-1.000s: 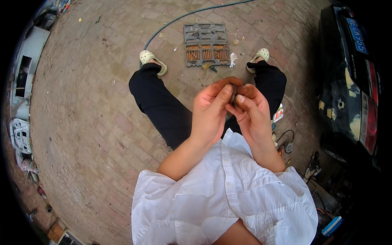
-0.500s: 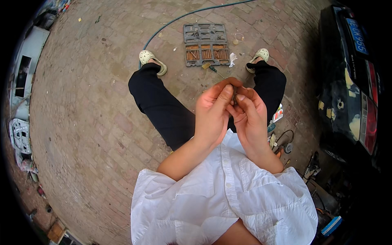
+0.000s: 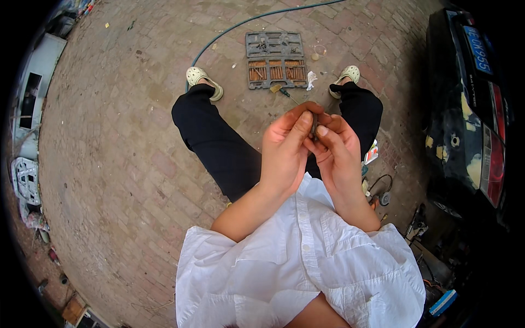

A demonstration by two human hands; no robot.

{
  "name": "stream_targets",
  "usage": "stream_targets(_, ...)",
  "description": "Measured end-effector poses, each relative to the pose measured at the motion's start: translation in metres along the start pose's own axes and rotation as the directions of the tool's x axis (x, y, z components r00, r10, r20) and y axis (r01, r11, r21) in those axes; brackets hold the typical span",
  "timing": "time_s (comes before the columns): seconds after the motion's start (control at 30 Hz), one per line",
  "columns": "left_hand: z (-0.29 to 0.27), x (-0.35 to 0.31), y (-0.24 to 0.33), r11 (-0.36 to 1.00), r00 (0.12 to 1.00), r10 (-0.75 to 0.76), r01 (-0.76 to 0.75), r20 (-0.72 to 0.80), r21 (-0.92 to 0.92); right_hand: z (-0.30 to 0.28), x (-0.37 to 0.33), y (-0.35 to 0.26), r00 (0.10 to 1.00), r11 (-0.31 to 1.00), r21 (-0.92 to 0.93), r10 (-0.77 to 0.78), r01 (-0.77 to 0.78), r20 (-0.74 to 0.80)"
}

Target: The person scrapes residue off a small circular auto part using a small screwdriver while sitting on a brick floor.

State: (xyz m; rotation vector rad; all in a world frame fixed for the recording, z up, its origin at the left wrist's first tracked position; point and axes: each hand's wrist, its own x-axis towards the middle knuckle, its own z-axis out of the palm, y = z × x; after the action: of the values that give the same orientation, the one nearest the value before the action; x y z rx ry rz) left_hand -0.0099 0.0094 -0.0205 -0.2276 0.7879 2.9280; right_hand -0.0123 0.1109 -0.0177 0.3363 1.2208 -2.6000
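Ground: brown brick paving (image 3: 120, 142) is spread over the middle and left of the frame.
Car: a dark car (image 3: 451, 98), patched with pale filler, is seen along the right edge.
Shirt: the lower middle is filled by a white shirt (image 3: 301, 257).
Trousers: black trousers (image 3: 219, 147) are worn, the legs parted around the centre.
Hose: a dark hose (image 3: 235, 26) is curved across the top.
Case: an open grey case (image 3: 275, 57) is laid flat at upper centre, brown bits (image 3: 276, 72) being kept in rows in its lower half.
Left hand: just above centre, the dark piece is pinched by the left hand (image 3: 283, 146), thumb on the near side, forefinger curled over the top.
Right hand: the same piece is gripped from the other side by the right hand (image 3: 340, 156), thumb and fingertips closed in.
Tool: a green-handled tool (image 3: 285, 93) is seen just below the case; whether its shaft is touched cannot be told.
Dark piece: the small dark piece (image 3: 314, 127) is held between both sets of fingertips, mostly covered.
Handling: it is judged light, hard and stiff, hardly fragile, perhaps greasy; it is best taken by its sides, between thumb and forefinger pads.
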Motion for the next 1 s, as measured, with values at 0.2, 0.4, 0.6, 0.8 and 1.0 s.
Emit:
stream_targets(0.2,-0.003,-0.003,-0.004,0.995,1.0,0.027,-0.028,0.01,0.094,-0.005,-0.001,0.002,1.0,0.999,0.054,-0.006,0.005,0.027)
stream_targets(0.4,0.001,0.001,-0.002,1.0,1.0,-0.001,0.001,-0.005,0.012,-0.007,0.001,0.005,1.0,0.99,0.14,0.006,-0.005,-0.011)
stream_targets(0.6,-0.007,0.005,0.01,0.969,0.992,-0.116,0.122,0.04,-0.213,0.0,0.0,-0.011,0.995,0.999,0.006,-0.051,0.051,0.09)
stream_targets(0.8,0.004,-0.007,0.021,0.95,0.977,-0.205,0.212,0.054,-0.229,-0.006,-0.009,-0.022,0.927,0.888,-0.283,-0.313,0.363,0.209)
stream_targets(1.0,0.008,-0.012,0.025,0.963,0.975,-0.181,0.203,0.131,-0.176,0.002,-0.021,-0.035,0.827,0.68,-0.472,-0.435,0.561,0.358)
